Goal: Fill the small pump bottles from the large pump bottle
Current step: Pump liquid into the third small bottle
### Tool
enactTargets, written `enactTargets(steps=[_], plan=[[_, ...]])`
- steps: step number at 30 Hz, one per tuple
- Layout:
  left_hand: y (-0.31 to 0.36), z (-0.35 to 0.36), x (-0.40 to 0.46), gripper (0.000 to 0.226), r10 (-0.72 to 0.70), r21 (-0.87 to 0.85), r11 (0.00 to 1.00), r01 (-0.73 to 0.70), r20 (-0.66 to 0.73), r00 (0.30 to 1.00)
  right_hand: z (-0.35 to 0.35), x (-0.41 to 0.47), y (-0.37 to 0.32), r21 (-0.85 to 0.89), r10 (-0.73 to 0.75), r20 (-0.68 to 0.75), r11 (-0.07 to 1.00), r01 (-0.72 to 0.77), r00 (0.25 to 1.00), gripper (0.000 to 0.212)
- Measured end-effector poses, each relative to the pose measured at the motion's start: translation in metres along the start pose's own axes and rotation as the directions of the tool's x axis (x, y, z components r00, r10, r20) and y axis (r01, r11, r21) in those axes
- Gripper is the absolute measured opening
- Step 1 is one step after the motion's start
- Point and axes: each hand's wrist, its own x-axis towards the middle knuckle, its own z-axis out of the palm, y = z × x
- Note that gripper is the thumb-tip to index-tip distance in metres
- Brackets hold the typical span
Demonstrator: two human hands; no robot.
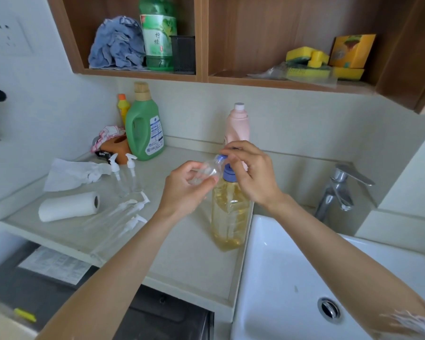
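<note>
The large pump bottle (230, 217) holds yellow liquid and has a blue pump top; it stands on the counter beside the sink. My left hand (184, 190) grips a small clear bottle (207, 171), tilted with its mouth against the blue pump spout. My right hand (249, 173) curls over the pump head, fingers on the nozzle. Two small pump bottles (125, 177) stand upright to the left. Three more (123, 217) lie on the counter with white pumps on.
A paper towel roll (68, 207) and a loose white sheet (71, 174) lie at the counter's left. Green (145, 128), orange-capped and pink (238, 123) bottles stand at the back wall. A white sink (292, 278) and a tap (341, 190) are to the right. A shelf hangs above.
</note>
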Motion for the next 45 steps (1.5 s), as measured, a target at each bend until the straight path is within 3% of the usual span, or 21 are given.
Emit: enactTargets(steps=[3, 9, 16, 19, 24, 27, 31, 38, 45], plan=[[0.002, -0.001, -0.001, 0.016, -0.011, -0.044, 0.999, 0.014, 0.061, 0.998, -0.001, 0.001, 0.002, 0.045, 0.000, -0.051, 0.999, 0.002, 0.999, 0.039], [-0.003, -0.002, -0.003, 0.029, -0.060, -0.191, 0.978, 0.079, 0.105, 0.993, 0.012, -0.010, 0.009, 0.134, 0.037, -0.173, 0.991, -0.014, 0.984, 0.034], [-0.006, 0.002, -0.009, 0.023, -0.146, -0.188, 0.970, 0.154, 0.055, 0.988, 0.026, -0.016, 0.010, 0.179, 0.056, -0.241, 0.984, -0.012, 0.969, 0.032], [-0.003, 0.004, -0.011, 0.014, -0.146, -0.159, 0.976, 0.147, 0.020, 0.989, 0.024, -0.017, 0.005, 0.174, 0.056, -0.216, 0.985, -0.018, 0.975, 0.033], [0.006, 0.003, -0.012, 0.031, -0.150, -0.159, 0.976, 0.149, 0.011, 0.989, 0.004, -0.006, -0.003, 0.219, 0.167, -0.085, 0.965, -0.145, 0.982, 0.035], [0.011, 0.003, -0.011, 0.022, -0.116, -0.179, 0.977, 0.116, 0.013, 0.993, -0.007, 0.007, -0.006, 0.216, 0.196, -0.035, 0.959, -0.184, 0.980, 0.036], [0.006, 0.001, -0.014, 0.019, -0.022, -0.177, 0.984, 0.023, 0.009, 1.000, -0.003, 0.004, 0.001, 0.195, 0.152, -0.073, 0.971, -0.135, 0.986, 0.034], [-0.005, 0.003, -0.015, 0.025, 0.032, -0.113, 0.993, -0.038, -0.061, 0.998, 0.028, -0.012, 0.008, 0.250, 0.099, -0.290, 0.968, -0.025, 0.952, 0.029], [-0.012, 0.002, -0.011, 0.025, -0.031, -0.054, 0.998, 0.028, -0.053, 0.998, 0.027, -0.021, 0.014, 0.128, 0.021, -0.219, 0.992, 0.007, 0.975, 0.032]])
